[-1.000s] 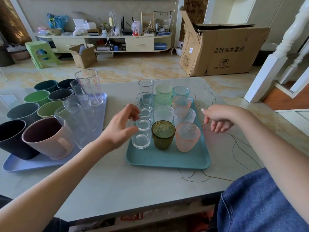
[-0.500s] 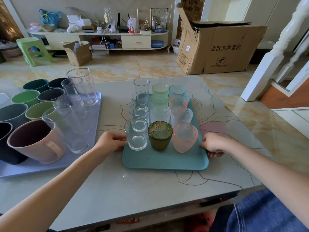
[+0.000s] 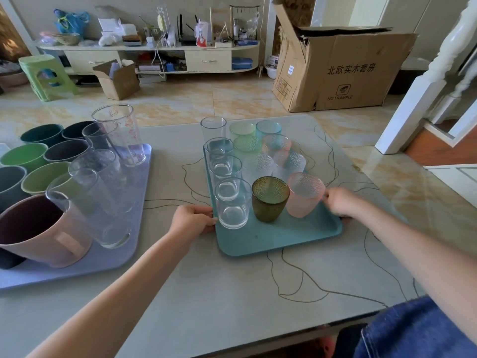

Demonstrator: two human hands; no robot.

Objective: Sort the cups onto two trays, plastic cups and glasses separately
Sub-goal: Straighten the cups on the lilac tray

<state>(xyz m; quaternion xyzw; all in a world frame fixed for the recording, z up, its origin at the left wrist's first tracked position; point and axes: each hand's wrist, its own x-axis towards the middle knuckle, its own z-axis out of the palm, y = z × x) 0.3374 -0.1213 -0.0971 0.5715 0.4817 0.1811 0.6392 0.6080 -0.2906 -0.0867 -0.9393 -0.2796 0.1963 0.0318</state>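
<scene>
Teal tray of glasses, near the middle of the worktop, held at both long edges. The left hand has its grip clamped on the tray's left rim, just beside the nearest clear tumbler; the right hand grips the tray's right rim behind the pink pebbled glass. Between those two vessels stands an olive-green dimpled glass. Farther back on the tray, a column of smooth, straight-walled clear tumblers runs along its left side, and pale green, blue and pink textured cups fill the rest.

Left of the teal tray, well apart, a lilac tray bears matte opaque plastic cups, including a pink handled mug, together with several tall clear tumblers.

Step judged in hand: shifting or squaring the loaded tray. Sorting appears incomplete if the tall clear tumblers are glass. Any move calls for a level, slow slide, since the smooth upright glasses stand close together and could knock or tip.
</scene>
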